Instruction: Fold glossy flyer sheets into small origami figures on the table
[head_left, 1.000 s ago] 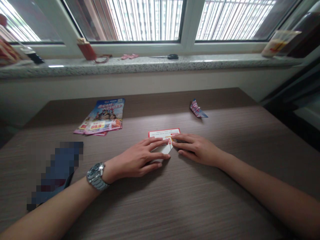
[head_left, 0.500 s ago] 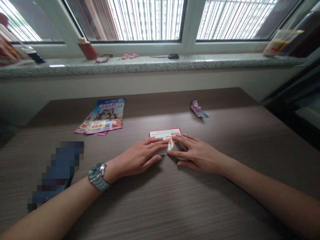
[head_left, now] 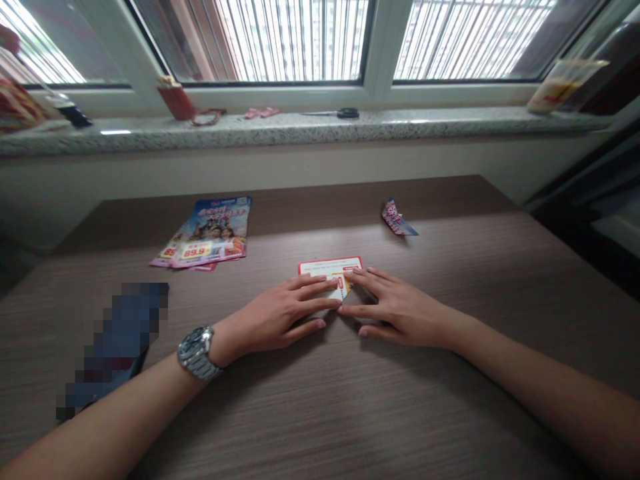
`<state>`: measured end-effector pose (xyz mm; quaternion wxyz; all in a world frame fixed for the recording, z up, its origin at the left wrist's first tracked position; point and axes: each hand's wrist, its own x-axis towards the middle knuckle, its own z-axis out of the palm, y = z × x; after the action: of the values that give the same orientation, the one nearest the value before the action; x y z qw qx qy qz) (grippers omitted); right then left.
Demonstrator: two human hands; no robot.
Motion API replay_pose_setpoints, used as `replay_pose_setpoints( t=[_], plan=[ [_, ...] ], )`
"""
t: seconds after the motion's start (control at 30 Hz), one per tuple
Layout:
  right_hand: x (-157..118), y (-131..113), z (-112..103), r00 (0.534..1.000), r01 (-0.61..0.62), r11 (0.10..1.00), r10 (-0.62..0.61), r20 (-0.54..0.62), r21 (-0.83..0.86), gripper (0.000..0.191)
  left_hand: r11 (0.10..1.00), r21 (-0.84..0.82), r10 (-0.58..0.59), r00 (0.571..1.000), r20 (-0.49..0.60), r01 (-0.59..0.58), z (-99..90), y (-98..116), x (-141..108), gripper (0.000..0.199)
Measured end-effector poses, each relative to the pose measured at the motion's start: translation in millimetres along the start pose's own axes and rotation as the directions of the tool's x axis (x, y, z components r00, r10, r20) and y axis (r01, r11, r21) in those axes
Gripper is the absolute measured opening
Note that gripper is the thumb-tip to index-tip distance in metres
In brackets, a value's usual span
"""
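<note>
A small white sheet of printed paper with a red border [head_left: 325,267] lies flat on the brown wood-grain table [head_left: 320,413], its near edge folded at the right. My left hand [head_left: 285,310], a metal watch [head_left: 199,352] on its wrist, rests with fingers spread over the paper's near left part. From the right, my right hand [head_left: 400,307] lies with fingers apart, its fingertips on the paper's right side and near corner. The fingertips of both hands almost meet at the near edge. Part of the paper is hidden under the fingers.
Several flyers [head_left: 213,233] lie at the back left. A folded paper piece [head_left: 396,218] stands at the back right. A pixelated dark blue object [head_left: 120,347] lies beside my left forearm. Scissors [head_left: 345,113], a red container [head_left: 176,100] and a plastic cup [head_left: 565,87] are on the windowsill.
My left fingers have spread a little, with the index finger reaching further right along the paper's near edge. My right hand has shifted slightly right. The paper stays in place.
</note>
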<state>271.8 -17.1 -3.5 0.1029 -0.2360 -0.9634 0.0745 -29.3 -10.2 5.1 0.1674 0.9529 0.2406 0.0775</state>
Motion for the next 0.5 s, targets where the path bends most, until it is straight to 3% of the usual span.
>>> replay_pose_setpoints(
  t=[0.5],
  plan=[
    [2.8, 6.9, 10.3, 0.992, -0.097, 0.995, 0.095, -0.077, -0.018, 0.055, 0.999, 0.039, 0.011, 1.000, 0.007, -0.011, -1.1, 0.8, -1.8, 0.045]
  ],
)
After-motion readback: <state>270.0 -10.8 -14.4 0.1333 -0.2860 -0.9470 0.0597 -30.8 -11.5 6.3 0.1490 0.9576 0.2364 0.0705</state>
